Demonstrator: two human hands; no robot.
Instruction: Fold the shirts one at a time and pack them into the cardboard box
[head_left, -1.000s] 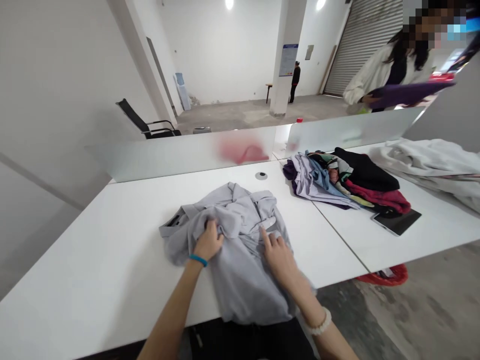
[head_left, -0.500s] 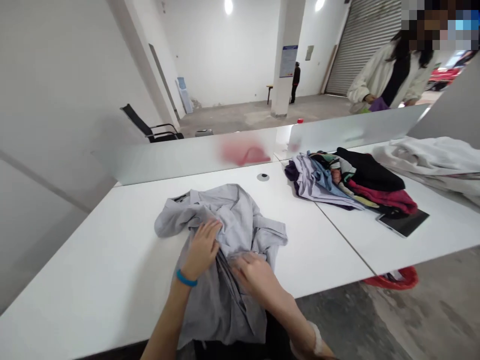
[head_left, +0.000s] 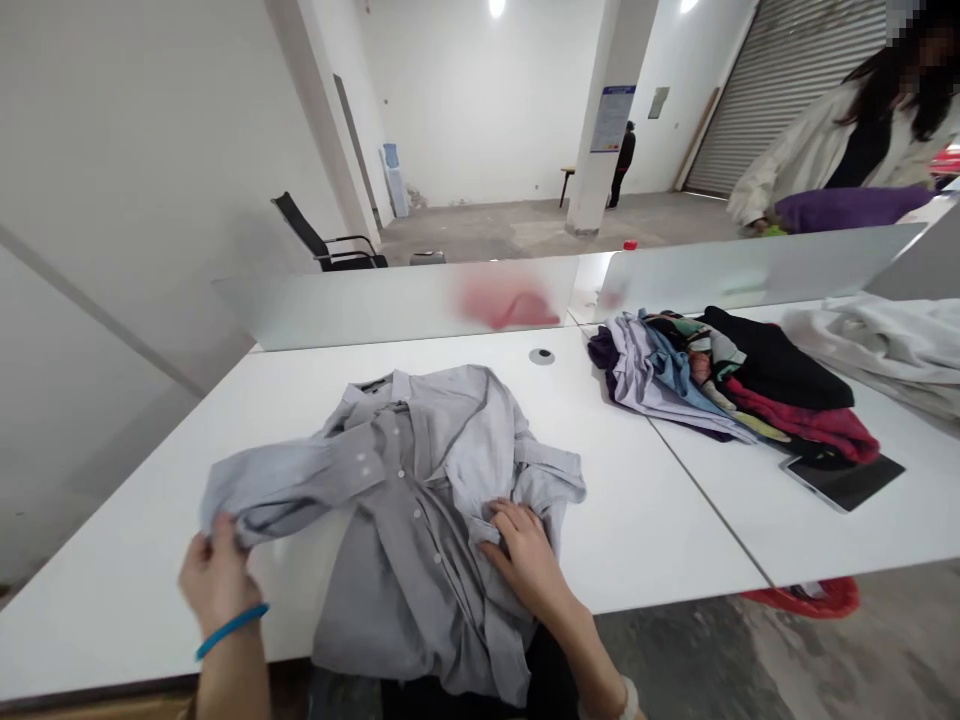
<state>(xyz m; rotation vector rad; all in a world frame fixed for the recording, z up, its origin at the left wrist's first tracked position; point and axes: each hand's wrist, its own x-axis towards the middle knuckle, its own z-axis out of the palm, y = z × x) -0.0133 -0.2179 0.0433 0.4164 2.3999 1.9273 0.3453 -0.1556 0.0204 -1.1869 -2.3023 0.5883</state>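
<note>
A grey button-up shirt lies front up and rumpled on the white table, its collar away from me and its hem hanging over the near edge. My left hand, with a blue wristband, is closed on the bent part of one sleeve, pulled out to the left. The cuff of that sleeve lies across the shirt's chest. My right hand is on the right side of the shirt, fingers and thumb bent around a fold of its cloth. The other sleeve lies folded beyond that hand.
A pile of mixed clothes lies on the right, with a dark tablet by it. White cloth is farther right. A frosted divider runs along the back. Behind it a person handles purple cloth. A red-rimmed bin stands below the table.
My left hand has moved from the shirt's middle out to the left, drawing the sleeve with it. The button front now shows. My right hand stays on the shirt's right side.
</note>
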